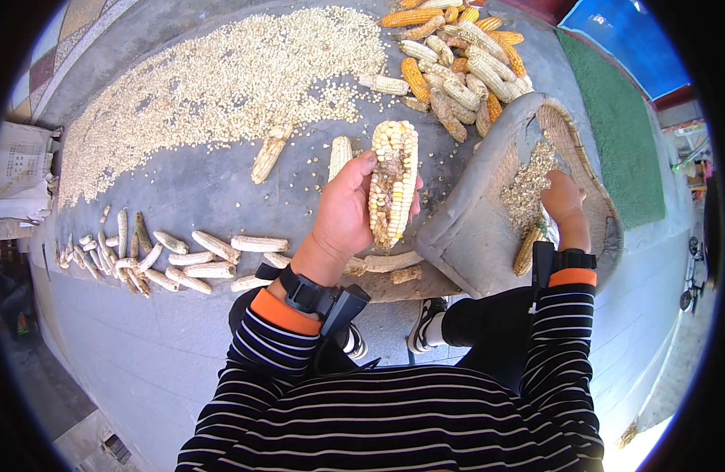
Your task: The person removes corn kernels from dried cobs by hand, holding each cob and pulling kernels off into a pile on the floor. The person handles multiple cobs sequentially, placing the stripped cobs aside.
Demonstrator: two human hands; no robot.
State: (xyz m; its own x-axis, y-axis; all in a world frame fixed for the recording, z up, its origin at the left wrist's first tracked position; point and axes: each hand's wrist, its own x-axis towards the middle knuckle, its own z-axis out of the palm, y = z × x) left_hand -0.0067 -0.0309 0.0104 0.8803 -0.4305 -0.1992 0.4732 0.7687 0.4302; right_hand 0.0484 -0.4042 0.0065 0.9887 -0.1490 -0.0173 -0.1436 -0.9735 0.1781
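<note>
My left hand (345, 206) holds an upright ear of white corn (395, 177) with a brown, damaged strip down its middle. At the right, my right hand (563, 194) is over a woven winnowing basket (474, 230), at the edge of a heap of loose kernels and chaff (531, 183). Its fingertips are hidden, so whether they hold anything does not show. Just below that hand a brownish corn cob (528, 251) lies in the basket. Behind my left hand a pale ear (340, 154) lies on the grey surface, and another ear (271, 153) lies farther left.
A wide layer of shelled kernels (221, 82) covers the far left of the grey surface. White and orange ears (457, 76) are piled at the far right. Stripped cobs (212, 269) lie along the near left edge. A green mat (613, 135) is beyond the basket.
</note>
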